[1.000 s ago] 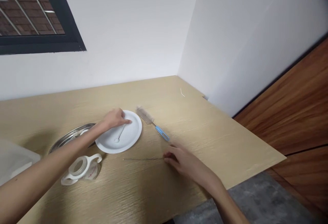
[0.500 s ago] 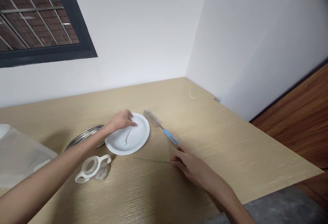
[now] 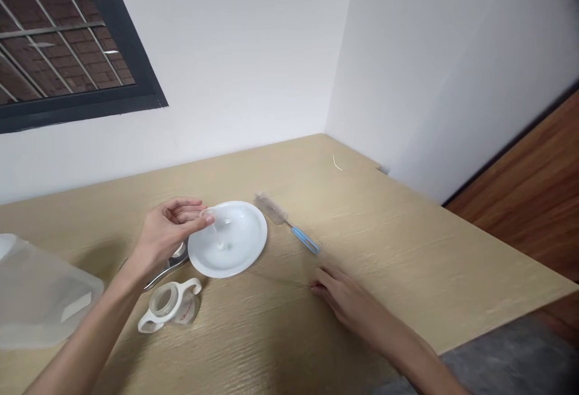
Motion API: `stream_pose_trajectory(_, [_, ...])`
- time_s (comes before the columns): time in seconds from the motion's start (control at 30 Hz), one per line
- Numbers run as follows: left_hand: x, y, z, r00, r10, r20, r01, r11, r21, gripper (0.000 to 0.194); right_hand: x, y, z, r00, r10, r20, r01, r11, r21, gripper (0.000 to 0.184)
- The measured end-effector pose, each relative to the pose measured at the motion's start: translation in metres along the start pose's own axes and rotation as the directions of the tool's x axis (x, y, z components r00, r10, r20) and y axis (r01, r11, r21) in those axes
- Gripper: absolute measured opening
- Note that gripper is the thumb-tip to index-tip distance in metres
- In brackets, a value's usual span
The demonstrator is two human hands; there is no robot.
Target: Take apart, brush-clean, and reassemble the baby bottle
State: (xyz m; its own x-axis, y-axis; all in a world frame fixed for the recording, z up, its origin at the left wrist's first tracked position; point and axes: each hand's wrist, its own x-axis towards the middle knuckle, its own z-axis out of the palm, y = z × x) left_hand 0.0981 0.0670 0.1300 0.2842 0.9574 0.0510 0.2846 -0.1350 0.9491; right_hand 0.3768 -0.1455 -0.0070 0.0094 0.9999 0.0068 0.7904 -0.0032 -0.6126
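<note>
My left hand (image 3: 174, 223) is over the left rim of the white plate (image 3: 244, 256), thumb and fingers pinched on a translucent drinking straw. The straw (image 3: 216, 226) is see-through and blurred; a small white ball at its low end hangs over the plate. My right hand (image 3: 337, 292) is closed above the table, right of the plate, pinching the end of a thin wire brush (image 3: 284, 280). This wire points left and is smeared, so its tip is unclear. A bottle brush (image 3: 304, 239) with a blue handle lies just beyond my right hand.
A white two-handled cup collar (image 3: 165, 301) on a clear bottle stands in front of the plate. Behind my left wrist is a metal tray (image 3: 169, 268) with small parts. A translucent container (image 3: 40, 298) stands left. A thin pale strip (image 3: 337, 163) lies near the wall corner.
My left hand has moved left and up from the plate, lifting the straw that lay on it. My right hand has shifted slightly, still with the thin wire brush.
</note>
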Motion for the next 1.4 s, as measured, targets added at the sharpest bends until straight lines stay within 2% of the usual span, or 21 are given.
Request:
stream_pose_trajectory(0.17, [-0.019,0.011,-0.005,0.993,0.098,-0.069,-0.106,0.985,-0.136,0.051,-0.014,-0.004,-0.01,1.0,0.002,-0.001,-0.002,1.0,0.003,0.024])
stream_pose_trajectory(0.27, [-0.032,0.007,-0.012,0.975,0.185,-0.121,-0.208,0.954,-0.217,0.047,-0.03,-0.005,-0.023,0.993,0.05,-0.107,-0.053,0.998,-0.021,0.03])
stream_pose_trajectory(0.37, [-0.039,-0.003,-0.019,0.943,0.269,-0.195,-0.312,0.918,-0.244,0.044,-0.035,-0.009,-0.045,0.967,0.04,-0.252,-0.038,0.999,0.011,0.031])
stream_pose_trajectory(0.47, [-0.042,-0.013,-0.024,0.919,0.319,-0.233,-0.374,0.893,-0.251,0.043,-0.021,-0.032,-0.072,0.896,0.001,-0.443,0.031,0.997,0.065,0.027])
stream_pose_trajectory(0.57, [-0.046,-0.02,-0.029,0.914,0.333,-0.234,-0.389,0.883,-0.264,0.044,0.005,-0.076,-0.097,0.781,-0.023,-0.624,0.105,0.99,0.096,0.028])
stream_pose_trajectory(0.6, [-0.047,-0.023,-0.03,0.913,0.335,-0.232,-0.39,0.882,-0.264,0.045,0.015,-0.093,-0.104,0.729,-0.014,-0.684,0.116,0.988,0.104,0.028])
stream_pose_trajectory(0.63, [-0.049,-0.026,-0.032,0.912,0.336,-0.235,-0.392,0.882,-0.261,0.046,0.024,-0.109,-0.109,0.696,-0.002,-0.718,0.115,0.987,0.108,0.027])
stream_pose_trajectory(0.7, [-0.051,-0.033,-0.035,0.907,0.336,-0.255,-0.398,0.881,-0.255,0.048,0.04,-0.139,-0.118,0.672,-0.055,-0.738,0.179,0.98,0.09,0.026])
stream_pose_trajectory(0.77, [-0.053,-0.042,-0.04,0.9,0.324,-0.293,-0.401,0.878,-0.261,0.05,0.053,-0.163,-0.123,0.681,-0.13,-0.72,0.224,0.974,0.036,0.025])
stream_pose_trajectory(0.83, [-0.054,-0.05,-0.043,0.89,0.308,-0.336,-0.405,0.873,-0.272,0.05,0.062,-0.179,-0.125,0.726,-0.229,-0.649,0.257,0.965,-0.053,0.025])
stream_pose_trajectory(0.9, [-0.054,-0.058,-0.046,0.882,0.296,-0.367,-0.406,0.873,-0.271,0.049,0.069,-0.188,-0.125,0.777,-0.33,-0.536,0.302,0.943,-0.142,0.024])
stream_pose_trajectory(1.0, [-0.057,-0.067,-0.05,0.87,0.294,-0.395,-0.411,0.876,-0.254,0.046,0.077,-0.194,-0.118,0.817,-0.429,-0.386,0.37,0.903,-0.219,0.024])
stream_pose_trajectory(1.23, [-0.064,-0.077,-0.06,0.828,0.378,-0.413,-0.466,0.874,-0.134,0.041,0.087,-0.2,-0.092,0.859,-0.428,-0.28,0.37,0.898,-0.238,0.028])
stream_pose_trajectory(1.4, [-0.066,-0.083,-0.064,0.811,0.444,-0.381,-0.498,0.866,-0.051,0.039,0.091,-0.203,-0.092,0.828,-0.523,-0.202,0.452,0.835,-0.314,0.02])
